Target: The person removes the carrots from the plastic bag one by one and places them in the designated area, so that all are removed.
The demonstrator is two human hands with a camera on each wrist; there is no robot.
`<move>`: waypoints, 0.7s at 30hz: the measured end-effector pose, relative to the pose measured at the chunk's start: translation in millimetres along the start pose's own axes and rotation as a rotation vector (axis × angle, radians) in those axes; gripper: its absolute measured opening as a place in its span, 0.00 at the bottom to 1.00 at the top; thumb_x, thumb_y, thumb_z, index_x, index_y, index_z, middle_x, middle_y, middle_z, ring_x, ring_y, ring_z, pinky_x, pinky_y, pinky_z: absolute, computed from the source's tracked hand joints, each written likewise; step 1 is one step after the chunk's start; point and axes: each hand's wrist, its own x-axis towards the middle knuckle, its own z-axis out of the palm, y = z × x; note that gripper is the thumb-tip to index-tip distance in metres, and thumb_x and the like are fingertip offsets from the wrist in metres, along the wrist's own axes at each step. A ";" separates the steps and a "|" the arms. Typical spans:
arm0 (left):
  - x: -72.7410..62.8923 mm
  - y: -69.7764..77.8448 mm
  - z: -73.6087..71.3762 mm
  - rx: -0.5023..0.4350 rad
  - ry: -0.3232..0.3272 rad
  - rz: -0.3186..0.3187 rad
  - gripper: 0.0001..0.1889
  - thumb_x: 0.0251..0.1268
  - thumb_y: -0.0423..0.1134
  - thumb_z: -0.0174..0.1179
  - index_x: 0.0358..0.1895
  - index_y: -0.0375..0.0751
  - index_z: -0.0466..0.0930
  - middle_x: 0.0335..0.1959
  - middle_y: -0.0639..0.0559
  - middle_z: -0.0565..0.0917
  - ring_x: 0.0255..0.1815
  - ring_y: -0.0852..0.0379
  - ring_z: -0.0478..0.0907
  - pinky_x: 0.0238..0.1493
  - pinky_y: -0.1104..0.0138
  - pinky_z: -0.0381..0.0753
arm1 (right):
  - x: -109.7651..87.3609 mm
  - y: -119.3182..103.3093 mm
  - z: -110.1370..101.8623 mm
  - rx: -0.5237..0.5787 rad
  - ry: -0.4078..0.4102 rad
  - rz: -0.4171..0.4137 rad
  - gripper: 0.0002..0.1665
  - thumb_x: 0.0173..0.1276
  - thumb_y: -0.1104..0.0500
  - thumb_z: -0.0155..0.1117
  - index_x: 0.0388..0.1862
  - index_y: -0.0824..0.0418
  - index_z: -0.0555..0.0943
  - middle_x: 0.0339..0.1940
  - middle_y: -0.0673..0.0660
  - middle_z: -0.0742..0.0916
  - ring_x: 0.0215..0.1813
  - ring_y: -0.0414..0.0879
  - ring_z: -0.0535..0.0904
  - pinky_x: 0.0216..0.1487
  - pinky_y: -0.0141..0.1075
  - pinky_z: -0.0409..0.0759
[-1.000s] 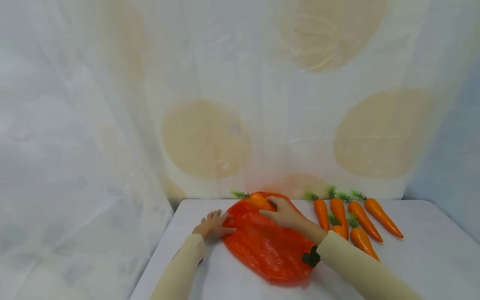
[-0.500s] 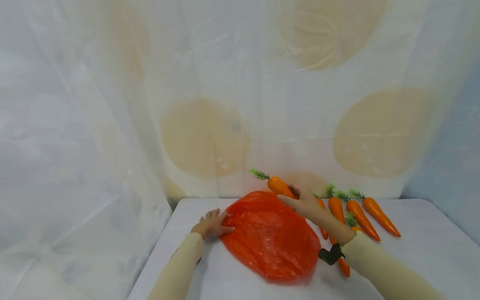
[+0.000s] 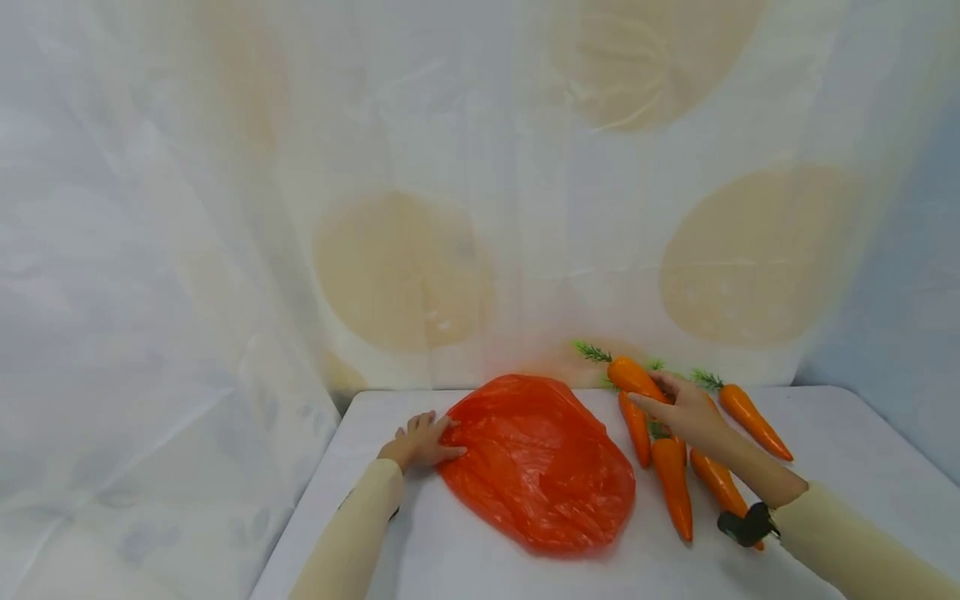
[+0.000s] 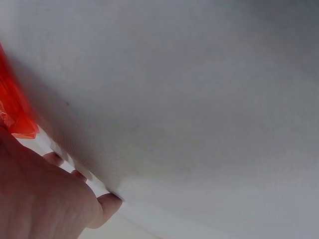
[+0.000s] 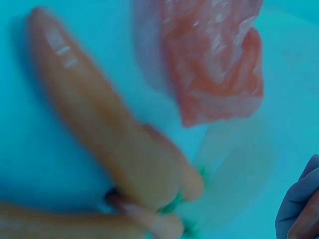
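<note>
A crumpled red plastic bag (image 3: 536,467) lies on the white table, puffed up a little. At its left edge rests my left hand (image 3: 423,439), fingers spread and thumb against the plastic. The left wrist view shows this hand (image 4: 45,199) with a corner of the bag (image 4: 17,112) beside it. My right hand (image 3: 690,412) grips an orange carrot (image 3: 630,375) with a green leafy top pointing left, over other carrots. Below it lie one carrot (image 3: 672,487) and another carrot (image 3: 718,479), partly covered by the arm.
Further carrots lie around, one carrot (image 3: 753,421) at the right and one carrot (image 3: 635,429) nearest the bag. A pale curtain (image 3: 525,208) with tan circles hangs behind the table (image 3: 465,567). The right wrist view is tinted blue, with a large carrot (image 5: 99,109) blurred.
My right hand has carried the carrot from over the bag's top edge rightward to above the carrots on the table. The left hand has stayed at the bag's left edge.
</note>
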 end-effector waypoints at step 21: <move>2.1 3.1 5.2 0.032 -0.006 0.051 0.39 0.58 0.69 0.59 0.73 0.64 0.63 0.79 0.40 0.52 0.78 0.35 0.47 0.73 0.32 0.45 | -68.1 118.2 -62.7 -0.141 0.172 0.343 0.58 0.71 0.34 0.54 0.70 0.83 0.50 0.48 0.76 0.78 0.35 0.49 0.81 0.31 0.37 0.84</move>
